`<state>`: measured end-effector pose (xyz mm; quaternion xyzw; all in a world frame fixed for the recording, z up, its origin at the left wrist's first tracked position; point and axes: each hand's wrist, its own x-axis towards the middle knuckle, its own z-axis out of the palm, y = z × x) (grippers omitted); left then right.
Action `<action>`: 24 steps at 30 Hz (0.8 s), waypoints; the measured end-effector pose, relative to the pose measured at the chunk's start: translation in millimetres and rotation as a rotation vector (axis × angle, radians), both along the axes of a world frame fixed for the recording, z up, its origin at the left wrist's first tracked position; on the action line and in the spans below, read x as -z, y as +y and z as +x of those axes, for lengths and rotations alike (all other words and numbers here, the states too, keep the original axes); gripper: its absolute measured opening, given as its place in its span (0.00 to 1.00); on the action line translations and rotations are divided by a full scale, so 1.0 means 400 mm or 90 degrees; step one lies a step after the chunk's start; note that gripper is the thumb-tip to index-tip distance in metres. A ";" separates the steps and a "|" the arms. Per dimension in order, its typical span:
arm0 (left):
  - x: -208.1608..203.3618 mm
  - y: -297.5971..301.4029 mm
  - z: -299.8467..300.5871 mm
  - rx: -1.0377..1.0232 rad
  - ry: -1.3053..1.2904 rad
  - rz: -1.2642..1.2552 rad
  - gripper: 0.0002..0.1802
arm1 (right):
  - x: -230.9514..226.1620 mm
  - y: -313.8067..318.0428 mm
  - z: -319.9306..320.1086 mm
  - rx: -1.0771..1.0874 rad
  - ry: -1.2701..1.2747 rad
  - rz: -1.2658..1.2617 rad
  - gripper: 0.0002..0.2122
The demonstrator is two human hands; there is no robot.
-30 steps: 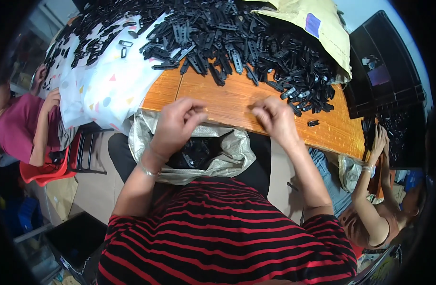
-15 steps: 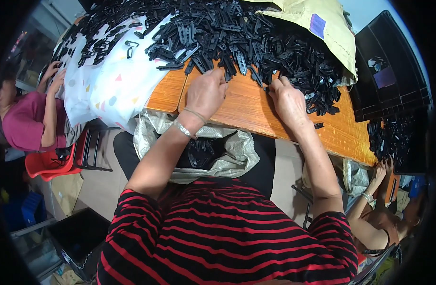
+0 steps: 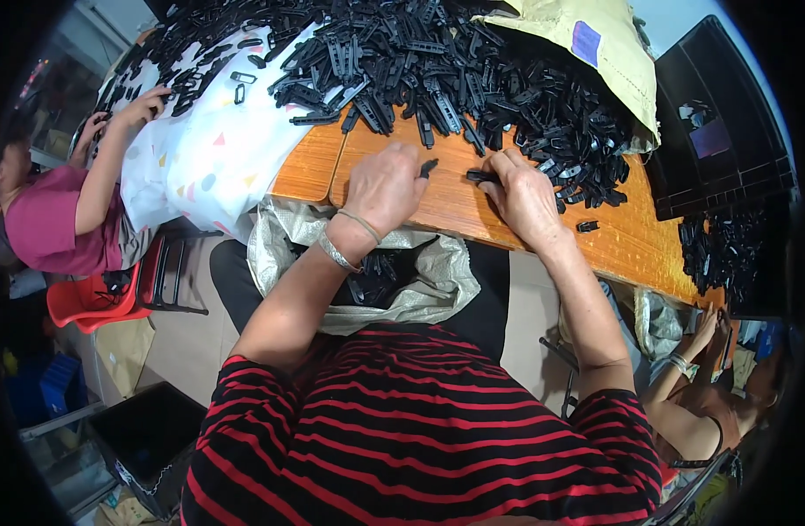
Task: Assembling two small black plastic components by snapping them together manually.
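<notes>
Between the thumb and fingers of my left hand (image 3: pixel 385 187) sits a small black plastic piece (image 3: pixel 429 167), its end pointing up and right. My right hand (image 3: pixel 523 198) pinches a longer black plastic piece (image 3: pixel 481 176) that sticks out toward the left. Both hands hover close over the wooden tabletop (image 3: pixel 451 206), a short gap apart. Just beyond them spreads a big heap of black plastic strips (image 3: pixel 411 66), with smaller black clip-like parts (image 3: pixel 565 131) on its right. My fingers hide part of each held piece.
A woven sack (image 3: pixel 451 285) with black parts lies open across my lap. One loose black part (image 3: pixel 587 226) rests right of my right hand. A paper sack (image 3: pixel 587 53) and black bin (image 3: pixel 718 123) stand at right. Co-workers sit at left (image 3: pixel 56 206) and right (image 3: pixel 701 403).
Both hands have drawn back a little from the heap toward me, and a black piece now shows in each. The left co-worker's arm has reached farther over the white sheet.
</notes>
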<state>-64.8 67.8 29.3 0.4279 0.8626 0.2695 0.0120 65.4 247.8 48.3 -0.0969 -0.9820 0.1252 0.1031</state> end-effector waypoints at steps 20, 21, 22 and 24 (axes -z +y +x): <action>0.000 -0.048 0.033 0.077 -0.785 0.491 0.16 | 0.028 -0.154 -0.024 0.056 0.185 -0.415 0.08; 0.001 -0.048 0.032 0.082 -0.780 0.488 0.15 | 0.028 -0.144 -0.026 0.078 0.176 -0.462 0.08; 0.002 -0.048 0.031 0.082 -0.781 0.489 0.15 | 0.026 -0.140 -0.028 0.100 0.167 -0.509 0.08; 0.004 -0.050 0.031 0.066 -0.751 0.497 0.14 | -0.003 -0.152 -0.024 0.078 0.212 -0.454 0.08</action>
